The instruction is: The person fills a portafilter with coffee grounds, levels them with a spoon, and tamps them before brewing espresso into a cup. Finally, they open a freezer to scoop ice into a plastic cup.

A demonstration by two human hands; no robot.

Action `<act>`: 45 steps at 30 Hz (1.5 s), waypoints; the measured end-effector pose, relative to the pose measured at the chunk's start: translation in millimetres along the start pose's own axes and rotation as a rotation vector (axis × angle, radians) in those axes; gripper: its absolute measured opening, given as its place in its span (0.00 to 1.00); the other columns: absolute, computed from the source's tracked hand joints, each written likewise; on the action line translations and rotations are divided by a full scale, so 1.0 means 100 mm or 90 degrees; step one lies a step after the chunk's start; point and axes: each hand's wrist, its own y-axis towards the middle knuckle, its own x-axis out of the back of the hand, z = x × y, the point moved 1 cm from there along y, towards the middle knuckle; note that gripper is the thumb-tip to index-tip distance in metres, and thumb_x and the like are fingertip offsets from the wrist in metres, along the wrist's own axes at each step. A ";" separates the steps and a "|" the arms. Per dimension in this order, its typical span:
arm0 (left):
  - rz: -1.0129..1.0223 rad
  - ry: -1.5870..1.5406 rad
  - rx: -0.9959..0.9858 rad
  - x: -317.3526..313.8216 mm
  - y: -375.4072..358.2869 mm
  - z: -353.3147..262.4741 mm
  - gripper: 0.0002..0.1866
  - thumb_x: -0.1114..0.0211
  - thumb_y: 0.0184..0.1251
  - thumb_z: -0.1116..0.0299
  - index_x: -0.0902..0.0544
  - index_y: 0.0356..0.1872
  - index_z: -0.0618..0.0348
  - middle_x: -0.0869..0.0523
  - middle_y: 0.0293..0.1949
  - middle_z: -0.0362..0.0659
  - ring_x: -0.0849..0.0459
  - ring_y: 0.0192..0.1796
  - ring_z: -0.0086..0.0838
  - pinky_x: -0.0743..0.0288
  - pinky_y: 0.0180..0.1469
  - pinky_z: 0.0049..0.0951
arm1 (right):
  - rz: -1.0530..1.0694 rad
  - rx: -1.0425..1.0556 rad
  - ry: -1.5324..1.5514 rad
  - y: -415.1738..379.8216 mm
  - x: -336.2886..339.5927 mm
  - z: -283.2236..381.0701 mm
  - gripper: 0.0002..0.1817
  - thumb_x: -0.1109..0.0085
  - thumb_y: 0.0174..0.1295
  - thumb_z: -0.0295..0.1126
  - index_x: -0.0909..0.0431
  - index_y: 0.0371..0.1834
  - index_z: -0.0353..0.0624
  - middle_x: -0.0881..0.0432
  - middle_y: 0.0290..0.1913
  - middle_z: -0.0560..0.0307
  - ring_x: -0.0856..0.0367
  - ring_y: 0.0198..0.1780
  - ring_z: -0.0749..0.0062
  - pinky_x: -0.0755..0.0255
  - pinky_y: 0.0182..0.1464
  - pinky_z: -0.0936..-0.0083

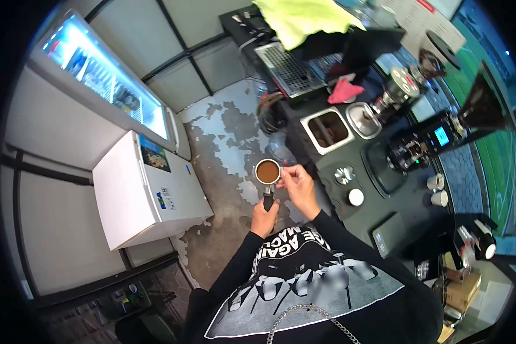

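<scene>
My left hand (pixel 265 219) is closed around the black handle of a portafilter (pixel 268 199), held out in front of my body over the floor. Brown ground coffee (pixel 268 171) fills its round basket, and the surface looks fairly level. At the basket's right rim, my right hand (pixel 298 189) has its thumb and fingers bent together against the metal edge. Whether anything small sits between those fingertips is hard to see. Nearest to the right hand on the counter are a silver fluted tool (pixel 343 175) and a round white-topped item (pixel 355 198).
The dark counter (pixel 350 157) on the right holds a knock box (pixel 327 130), a coffee grinder (pixel 404 86), a second grinder with a lit screen (pixel 436 137), a scale (pixel 388 234) and paper cups (pixel 440 198). A white chest freezer (pixel 126 195) and a lit display fridge (pixel 106 80) stand left.
</scene>
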 end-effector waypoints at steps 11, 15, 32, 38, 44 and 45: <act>0.045 0.396 -0.173 2.14 0.28 -0.41 0.19 0.30 0.67 0.55 0.17 0.44 0.65 0.16 0.28 0.58 0.17 0.32 0.54 0.22 0.42 0.45 | 0.524 0.430 -0.450 1.05 -1.57 0.80 0.21 0.31 0.66 0.40 0.18 0.58 0.44 0.17 0.51 0.50 0.18 0.55 0.54 0.25 0.58 0.61; 0.179 0.460 -0.123 2.64 0.43 -0.70 0.20 0.30 0.67 0.56 0.17 0.44 0.66 0.18 0.25 0.55 0.19 0.28 0.46 0.24 0.39 0.43 | 0.796 0.301 -0.536 1.39 -2.30 0.66 0.17 0.31 0.66 0.44 0.12 0.46 0.43 0.12 0.43 0.48 0.15 0.48 0.52 0.24 0.55 0.61; 0.006 0.112 0.007 2.20 1.77 -1.24 0.14 0.31 0.73 0.61 0.24 0.34 0.59 0.24 0.18 0.35 0.26 0.16 0.19 0.34 0.19 0.27 | 0.153 0.128 -0.608 2.00 -2.29 0.05 0.42 0.37 0.70 0.56 0.36 0.77 0.38 0.25 0.69 0.42 0.28 0.71 0.46 0.45 0.76 0.45; -0.016 0.045 0.011 1.96 2.42 -1.71 0.14 0.32 0.76 0.63 0.26 0.35 0.58 0.27 0.20 0.34 0.29 0.17 0.19 0.35 0.20 0.24 | 0.069 -0.122 0.104 2.85 -2.05 -0.02 0.26 0.44 0.79 0.45 0.28 0.68 0.34 0.19 0.54 0.52 0.16 0.49 0.69 0.18 0.50 0.70; -0.013 0.128 -0.053 1.69 2.96 -1.89 0.14 0.33 0.77 0.62 0.25 0.34 0.59 0.25 0.18 0.34 0.26 0.16 0.19 0.33 0.20 0.25 | -0.027 -0.023 0.160 3.29 -2.07 -0.07 0.20 0.37 0.76 0.40 0.23 0.59 0.35 0.16 0.51 0.52 0.15 0.45 0.75 0.17 0.42 0.74; -0.007 0.085 -0.045 1.66 3.03 -1.92 0.15 0.33 0.77 0.62 0.25 0.33 0.59 0.24 0.18 0.34 0.26 0.17 0.19 0.33 0.20 0.26 | -0.022 -0.007 0.087 3.24 -2.05 0.02 0.23 0.34 0.73 0.42 0.25 0.61 0.37 0.18 0.54 0.52 0.16 0.48 0.73 0.18 0.44 0.73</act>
